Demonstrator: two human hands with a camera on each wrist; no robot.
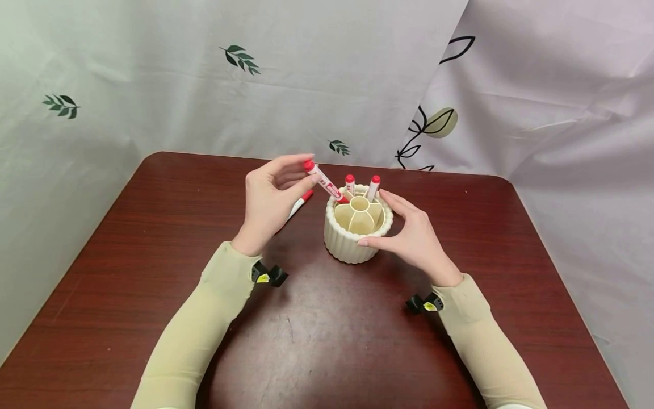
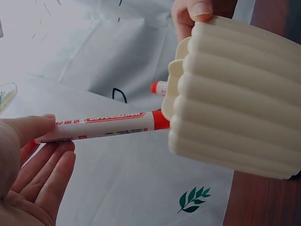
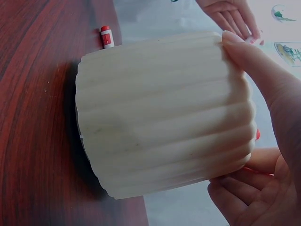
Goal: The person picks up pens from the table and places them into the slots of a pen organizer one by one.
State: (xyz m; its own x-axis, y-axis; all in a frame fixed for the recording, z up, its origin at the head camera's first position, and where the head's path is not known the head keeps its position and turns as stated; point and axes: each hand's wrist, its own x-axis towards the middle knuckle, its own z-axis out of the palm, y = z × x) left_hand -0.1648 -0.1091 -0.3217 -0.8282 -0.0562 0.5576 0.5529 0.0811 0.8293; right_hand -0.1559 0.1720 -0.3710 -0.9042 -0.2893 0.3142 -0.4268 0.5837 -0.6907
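Note:
My left hand (image 1: 276, 196) pinches a red-and-white whiteboard marker (image 1: 325, 182) near its upper end. The marker slants down to the right, its lower red end at the left rim of a cream fluted pen holder (image 1: 344, 244). In the left wrist view, that red end (image 2: 161, 119) meets the holder's scalloped rim. My right hand (image 1: 414, 233) grips the holder from the right, thumb at the near rim and fingers around the far side. Two red-ended markers stand in the rear compartments, one at the back (image 1: 349, 183) and one to its right (image 1: 374, 186).
Another red-and-white marker (image 1: 300, 205) lies on the dark red wooden table (image 1: 317, 341) behind the left hand, partly hidden by it. A pale leaf-print cloth (image 1: 286, 102) hangs behind the table. Each wrist wears a small black camera mount.

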